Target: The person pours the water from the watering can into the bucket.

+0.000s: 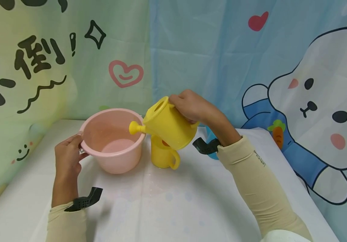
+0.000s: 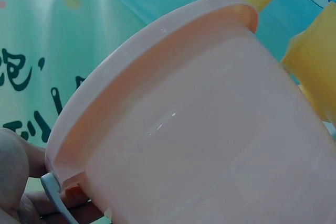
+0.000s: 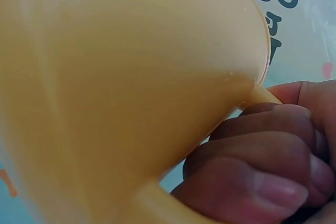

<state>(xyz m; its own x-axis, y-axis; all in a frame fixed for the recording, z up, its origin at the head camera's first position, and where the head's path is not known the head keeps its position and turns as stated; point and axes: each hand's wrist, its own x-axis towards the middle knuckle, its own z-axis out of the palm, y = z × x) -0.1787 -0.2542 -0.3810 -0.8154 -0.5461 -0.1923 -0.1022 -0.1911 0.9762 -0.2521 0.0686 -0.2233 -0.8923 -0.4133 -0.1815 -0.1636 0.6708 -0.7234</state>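
My left hand (image 1: 68,154) grips the left rim of a pink plastic bucket (image 1: 118,163), thumb and fingers beside the small handle joint at its edge. In the left wrist view the bucket's side wall (image 2: 205,114) fills most of the picture. My right hand (image 1: 193,107) holds a yellow watering can (image 1: 173,129) up in the air, its fingers (image 3: 252,145) curled round the handle. The can leans left, and its spout head (image 1: 135,127) overlaps the bucket's right rim. Below the can stands a yellow mug (image 1: 159,156), partly hidden by it, handle toward the right.
A blue object (image 1: 212,156) is mostly hidden behind my right wrist. White cloth (image 1: 167,208) covers the table, with small wet-looking spots in front of the mug. A printed curtain (image 1: 185,50) with a cartoon rabbit hangs along the back and sides.
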